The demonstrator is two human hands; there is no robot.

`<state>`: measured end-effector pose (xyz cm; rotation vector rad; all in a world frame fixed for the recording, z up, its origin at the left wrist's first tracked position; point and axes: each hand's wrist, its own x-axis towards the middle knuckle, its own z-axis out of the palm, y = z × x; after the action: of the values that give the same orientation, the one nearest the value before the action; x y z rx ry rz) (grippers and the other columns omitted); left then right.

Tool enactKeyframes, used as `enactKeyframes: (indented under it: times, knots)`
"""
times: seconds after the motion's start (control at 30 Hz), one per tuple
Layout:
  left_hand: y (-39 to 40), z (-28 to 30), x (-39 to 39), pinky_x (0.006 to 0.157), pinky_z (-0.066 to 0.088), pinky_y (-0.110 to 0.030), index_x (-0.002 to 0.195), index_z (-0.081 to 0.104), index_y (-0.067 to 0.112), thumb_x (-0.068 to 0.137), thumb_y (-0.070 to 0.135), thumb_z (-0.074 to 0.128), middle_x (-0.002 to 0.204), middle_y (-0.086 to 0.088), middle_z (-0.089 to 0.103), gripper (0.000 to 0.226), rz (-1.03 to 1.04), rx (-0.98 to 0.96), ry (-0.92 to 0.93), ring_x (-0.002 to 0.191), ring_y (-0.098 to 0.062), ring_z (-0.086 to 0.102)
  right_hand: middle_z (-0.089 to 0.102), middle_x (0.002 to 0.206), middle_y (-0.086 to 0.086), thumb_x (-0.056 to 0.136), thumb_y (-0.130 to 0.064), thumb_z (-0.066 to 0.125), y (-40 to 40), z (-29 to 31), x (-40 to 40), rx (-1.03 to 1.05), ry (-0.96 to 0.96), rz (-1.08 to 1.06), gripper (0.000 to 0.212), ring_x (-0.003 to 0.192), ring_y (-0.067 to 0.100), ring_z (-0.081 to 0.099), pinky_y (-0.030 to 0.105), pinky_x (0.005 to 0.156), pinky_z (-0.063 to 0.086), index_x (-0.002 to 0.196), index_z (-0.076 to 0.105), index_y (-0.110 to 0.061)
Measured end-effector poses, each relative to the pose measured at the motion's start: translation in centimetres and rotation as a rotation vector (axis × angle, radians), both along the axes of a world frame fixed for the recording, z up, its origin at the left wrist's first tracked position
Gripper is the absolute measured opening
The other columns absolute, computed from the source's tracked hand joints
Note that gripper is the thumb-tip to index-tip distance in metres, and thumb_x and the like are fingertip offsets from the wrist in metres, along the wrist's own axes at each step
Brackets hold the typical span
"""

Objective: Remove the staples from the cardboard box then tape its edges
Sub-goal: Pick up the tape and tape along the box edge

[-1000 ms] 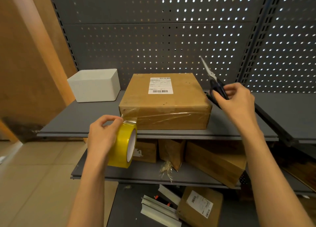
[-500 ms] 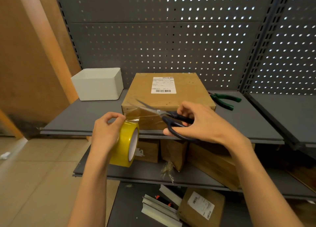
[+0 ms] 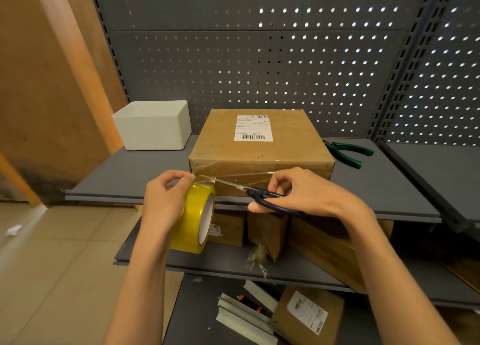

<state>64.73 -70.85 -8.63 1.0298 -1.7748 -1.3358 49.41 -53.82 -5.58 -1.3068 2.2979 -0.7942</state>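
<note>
A flat cardboard box [image 3: 259,149] with a white shipping label lies on the grey top shelf [image 3: 124,178]. Clear tape covers its front face. My left hand [image 3: 163,201] holds a yellow tape roll [image 3: 197,220] just off the box's front left corner, and a strip of tape runs from the roll to the box. My right hand [image 3: 306,191] grips dark-handled scissors [image 3: 262,194], whose blades point left at the stretched strip near the box's front edge.
A white open bin [image 3: 153,126] stands left of the box. Green-handled pliers [image 3: 348,152] lie on the shelf to its right. A perforated grey panel backs the shelf. Lower shelves hold more cardboard boxes [image 3: 322,246] and white strips [image 3: 246,316].
My right hand swung the scissors from up at the right down to the box's front, then brought the blades left to the tape strip. The left hand kept holding the roll.
</note>
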Motion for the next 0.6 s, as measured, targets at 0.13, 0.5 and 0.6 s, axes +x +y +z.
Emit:
enactKeyframes:
  times: [0.13,0.5,0.6]
  knots:
    - [-0.1,-0.1,0.0,0.064,0.037,-0.029,0.081,0.064,0.028,0.088,0.029,0.059,0.089,0.011,0.056,0.009,-0.001,0.018,0.021,0.082,-0.011,0.049,0.067,0.069,-0.005,0.053,-0.076,0.068,-1.2,-0.5,0.0,-0.016,-0.029,0.017,0.058,0.061,0.008,0.062,0.029,0.062,0.051,0.079,0.062,-0.025]
    - [-0.3,-0.1,0.0,0.065,0.04,-0.029,0.085,0.067,0.024,0.088,0.028,0.06,0.089,0.008,0.058,0.009,-0.019,0.019,0.047,0.08,-0.01,0.05,0.066,0.058,-0.003,0.063,-0.06,0.074,-2.6,0.1,0.2,-0.066,-0.157,0.095,0.048,0.048,0.006,0.057,0.017,0.051,0.046,0.078,0.064,-0.016]
    - [-0.3,-0.1,0.0,0.071,0.042,-0.033,0.086,0.067,0.024,0.087,0.029,0.06,0.09,0.007,0.058,0.009,-0.021,0.033,0.039,0.083,-0.013,0.051,0.066,0.057,-0.003,0.062,-0.057,0.076,-2.7,-0.1,0.2,-0.09,-0.203,0.099,0.048,0.046,0.007,0.056,0.02,0.051,0.048,0.078,0.065,-0.013]
